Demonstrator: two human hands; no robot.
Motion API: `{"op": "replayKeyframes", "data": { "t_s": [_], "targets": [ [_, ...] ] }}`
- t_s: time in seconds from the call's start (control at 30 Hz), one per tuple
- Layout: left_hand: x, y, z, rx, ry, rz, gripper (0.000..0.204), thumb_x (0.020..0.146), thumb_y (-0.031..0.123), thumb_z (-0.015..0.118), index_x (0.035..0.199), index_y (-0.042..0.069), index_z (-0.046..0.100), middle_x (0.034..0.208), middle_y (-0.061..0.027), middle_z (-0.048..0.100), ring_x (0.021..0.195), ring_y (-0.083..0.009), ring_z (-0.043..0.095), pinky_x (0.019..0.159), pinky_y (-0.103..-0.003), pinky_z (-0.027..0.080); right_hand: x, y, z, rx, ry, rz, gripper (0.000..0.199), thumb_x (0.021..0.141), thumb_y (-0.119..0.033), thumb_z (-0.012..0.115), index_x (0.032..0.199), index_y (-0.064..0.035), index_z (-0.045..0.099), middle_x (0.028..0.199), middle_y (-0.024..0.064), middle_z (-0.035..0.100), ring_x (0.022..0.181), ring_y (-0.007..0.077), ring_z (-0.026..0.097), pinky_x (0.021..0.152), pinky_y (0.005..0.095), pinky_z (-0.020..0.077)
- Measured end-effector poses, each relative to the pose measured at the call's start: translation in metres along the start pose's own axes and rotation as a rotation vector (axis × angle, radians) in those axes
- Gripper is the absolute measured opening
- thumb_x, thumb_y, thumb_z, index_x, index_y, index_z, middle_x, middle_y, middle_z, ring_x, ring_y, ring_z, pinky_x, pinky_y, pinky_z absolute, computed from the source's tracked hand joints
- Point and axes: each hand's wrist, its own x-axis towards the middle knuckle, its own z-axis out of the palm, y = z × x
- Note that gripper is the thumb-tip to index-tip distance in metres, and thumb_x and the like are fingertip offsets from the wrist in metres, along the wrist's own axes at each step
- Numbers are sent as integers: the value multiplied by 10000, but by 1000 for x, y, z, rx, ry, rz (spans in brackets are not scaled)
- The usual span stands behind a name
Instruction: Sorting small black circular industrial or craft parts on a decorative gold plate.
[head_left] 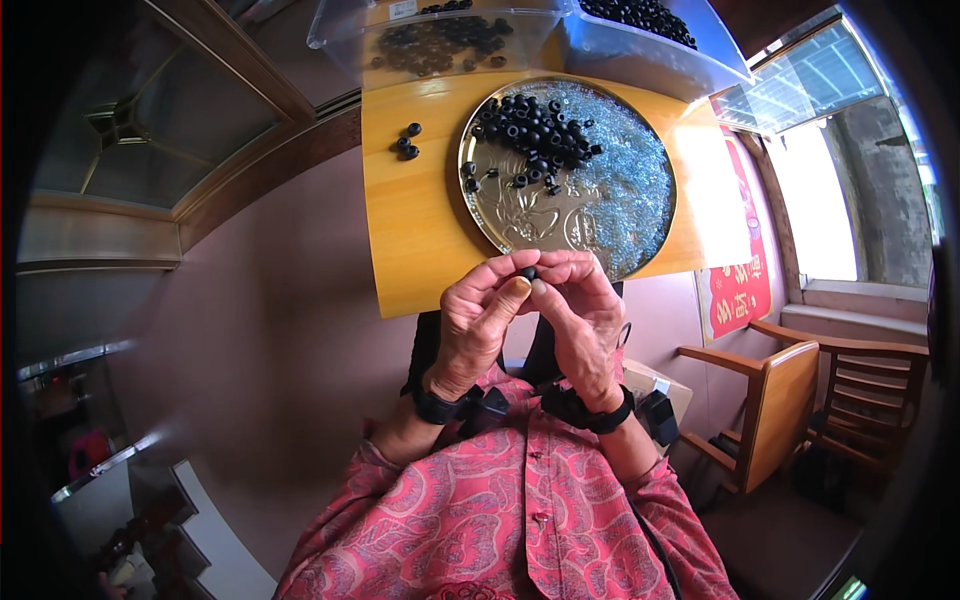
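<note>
In the head view, the left hand and right hand meet at the fingertips, both pinching a small black bead just beyond the tray's near rim. It looks light, hard and smooth, likely to roll or slip rather than break; its sides seem best gripped between thumb and forefinger. Fingers hide most of it. The metal tray holds black beads and clear beads on a wooden table, below two plastic tubs. Chairs stand rightward, near a bright window.
</note>
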Motion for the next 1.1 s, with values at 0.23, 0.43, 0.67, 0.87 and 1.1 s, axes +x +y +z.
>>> {"op": "replayKeyframes", "data": {
  "t_s": [0.23, 0.43, 0.67, 0.87, 1.1],
  "targets": [
    [-2, 4, -6, 50, 36, 31, 306, 975, 84, 552, 1256, -38, 549, 1087, -100, 644, 971, -138, 639, 886, -300, 553, -6, -3, 7, 112, -56, -4, 226, 923, -44, 623, 1132, 28, 581, 1159, 79, 584, 1055, 149, 590, 953, 290, 472],
    [0, 0, -8, -64, 8, 12, 299, 974, 118, 562, 1226, -40, 573, 1034, -94, 628, 833, -95, 571, 820, -273, 538, -13, -8, 17, 20, -67, 156, 520, 912, -124, 658, 1347, 29, 417, 1277, 144, 543, 1130, 180, 567, 944, 307, 475],
    [-2, 6, -7, -130, -48, 25, 371, 922, 211, 639, 1185, -47, 593, 1003, -89, 610, 799, -88, 505, 780, -228, 467, -7, -10, 30, -201, -80, 73, 656, 750, -141, 843, 1277, 20, 487, 1142, 91, 591, 959, 108, 586, 834, 247, 500],
    [-2, 7, -6, -71, -49, 32, 404, 902, 262, 668, 1144, -54, 594, 1011, -98, 596, 820, -104, 508, 791, -236, 450, -7, -6, 33, -59, -63, 118, 552, 745, -58, 829, 1209, 21, 541, 1129, 91, 613, 884, 78, 589, 793, 210, 500],
    [-3, 5, -7, -124, -28, -6, 412, 914, 290, 651, 1137, -51, 588, 977, -73, 568, 861, -103, 515, 812, -229, 454, -4, 1, 32, -124, -53, 104, 595, 738, -45, 826, 1241, 46, 522, 1209, 147, 609, 1030, 165, 598, 918, 292, 498]
  ]
}}
